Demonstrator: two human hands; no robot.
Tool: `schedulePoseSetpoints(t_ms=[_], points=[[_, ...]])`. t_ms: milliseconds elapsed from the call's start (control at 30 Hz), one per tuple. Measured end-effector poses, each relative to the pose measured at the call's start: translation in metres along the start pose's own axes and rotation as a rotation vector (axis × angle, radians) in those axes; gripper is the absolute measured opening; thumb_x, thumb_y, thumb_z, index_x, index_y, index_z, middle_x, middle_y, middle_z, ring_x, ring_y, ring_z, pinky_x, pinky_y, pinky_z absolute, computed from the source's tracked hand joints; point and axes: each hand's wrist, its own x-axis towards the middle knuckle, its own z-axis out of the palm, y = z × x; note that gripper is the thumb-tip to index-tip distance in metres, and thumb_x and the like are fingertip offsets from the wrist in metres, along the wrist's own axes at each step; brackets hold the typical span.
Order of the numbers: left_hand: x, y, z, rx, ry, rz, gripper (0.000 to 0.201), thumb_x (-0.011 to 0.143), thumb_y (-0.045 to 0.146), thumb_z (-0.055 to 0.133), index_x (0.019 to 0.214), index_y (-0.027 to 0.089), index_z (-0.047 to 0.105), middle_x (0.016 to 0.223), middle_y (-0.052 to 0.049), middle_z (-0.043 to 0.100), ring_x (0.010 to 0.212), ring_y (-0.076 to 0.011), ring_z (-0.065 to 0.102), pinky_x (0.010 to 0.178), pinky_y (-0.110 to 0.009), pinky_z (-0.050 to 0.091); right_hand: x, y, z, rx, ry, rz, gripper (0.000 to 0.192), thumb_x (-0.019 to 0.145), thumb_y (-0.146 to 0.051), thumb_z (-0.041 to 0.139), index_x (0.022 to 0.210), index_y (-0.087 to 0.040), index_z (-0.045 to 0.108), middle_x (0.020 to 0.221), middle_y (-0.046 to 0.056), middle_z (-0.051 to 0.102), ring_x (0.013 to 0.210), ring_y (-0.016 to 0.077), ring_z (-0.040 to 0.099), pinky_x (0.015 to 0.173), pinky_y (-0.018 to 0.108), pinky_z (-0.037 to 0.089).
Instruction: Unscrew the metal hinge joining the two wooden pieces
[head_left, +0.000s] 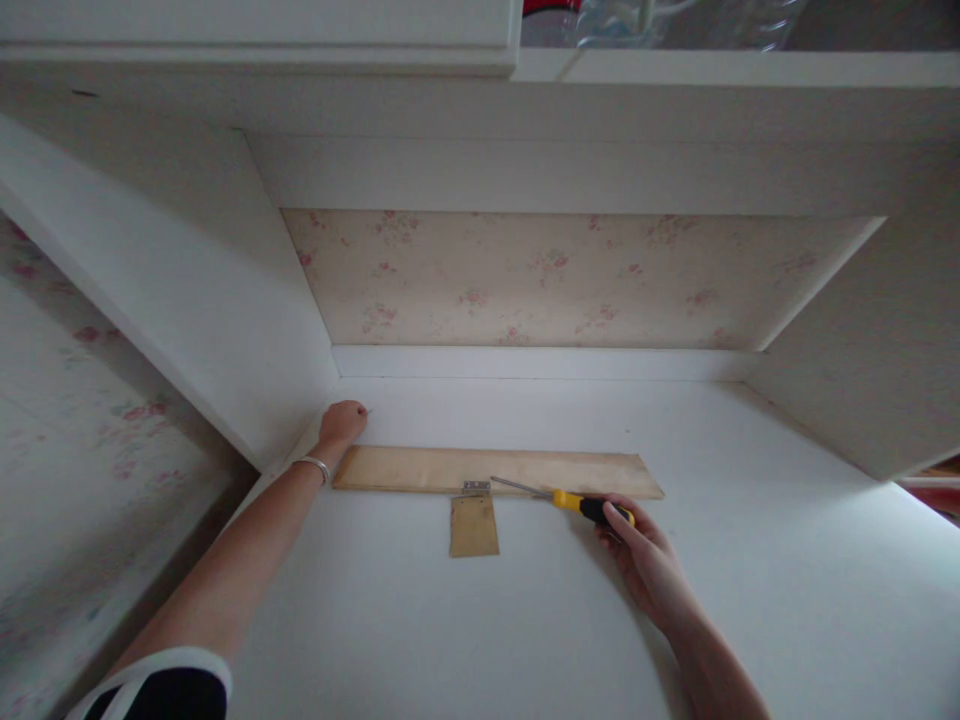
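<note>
Head view, looking into a white alcove whose back wall (570, 280) carries floral paper. At far left, a papered panel (67, 440) stands beside the white side wall (187, 300). The left arm reaches forward, fully extended, a bangle (313, 465) on the wrist. The left hand (343, 420) is curled into a loose fist, knuckles up, resting on the shelf (525, 620) just beyond the left end of the plank (465, 470); whether it grips anything cannot be told. The plank lies flat, running left to right across the shelf. A small metal hinge (475, 488) sits at its near edge, joining it to a small wood piece (474, 526) that lies toward the viewer. The screwdriver (559, 496), yellow and black in the handle, lies low with its shaft pointing left, the tip just beside the hinge. The right hand (641, 550) closes around the handle, fingers wrapped, the forearm entering from lower right. Above, a shelf edge (675, 68) bears clear plastic items (675, 20).
</note>
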Motion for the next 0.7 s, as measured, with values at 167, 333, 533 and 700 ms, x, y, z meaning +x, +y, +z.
schedulePoseSetpoints(t_ms=[167, 333, 533, 700], points=[[-0.008, -0.002, -0.002, 0.005, 0.013, 0.029, 0.035, 0.083, 0.027, 0.041, 0.094, 0.017, 0.073, 0.103, -0.013, 0.069, 0.094, -0.0247, 0.063, 0.080, -0.033, 0.048, 0.000, -0.002, 0.001, -0.012, -0.006, 0.020, 0.032, 0.071, -0.034, 0.074, 0.098, -0.022, 0.062, 0.092, 0.000, 0.063, 0.065, 0.0066, 0.056, 0.057, 0.015, 0.048], [-0.013, -0.009, -0.005, 0.007, 0.007, 0.039, 0.035, 0.083, 0.027, 0.041, 0.095, 0.017, 0.073, 0.105, -0.012, 0.068, 0.096, -0.0236, 0.062, 0.083, -0.031, 0.047, -0.001, -0.003, 0.001, -0.019, -0.001, 0.017, 0.032, 0.070, -0.034, 0.074, 0.097, -0.023, 0.062, 0.092, 0.000, 0.063, 0.065, 0.0071, 0.056, 0.057, 0.015, 0.048], [-0.017, -0.016, -0.008, 0.002, -0.014, 0.003, 0.035, 0.083, 0.031, 0.041, 0.097, 0.019, 0.072, 0.103, -0.011, 0.069, 0.095, -0.0241, 0.063, 0.080, -0.030, 0.046, -0.001, -0.003, 0.001, -0.003, -0.015, 0.016, 0.032, 0.069, -0.033, 0.075, 0.096, -0.022, 0.063, 0.091, 0.000, 0.064, 0.064, 0.0075, 0.056, 0.057, 0.015, 0.048], [-0.014, -0.015, -0.010, -0.029, -0.007, 0.014, 0.036, 0.082, 0.032, 0.044, 0.104, 0.019, 0.069, 0.109, -0.009, 0.068, 0.101, -0.0234, 0.061, 0.085, -0.029, 0.044, -0.001, -0.002, 0.001, -0.017, -0.001, 0.006, 0.037, 0.064, -0.027, 0.079, 0.096, -0.023, 0.063, 0.088, -0.001, 0.062, 0.064, 0.0075, 0.055, 0.057, 0.015, 0.049]])
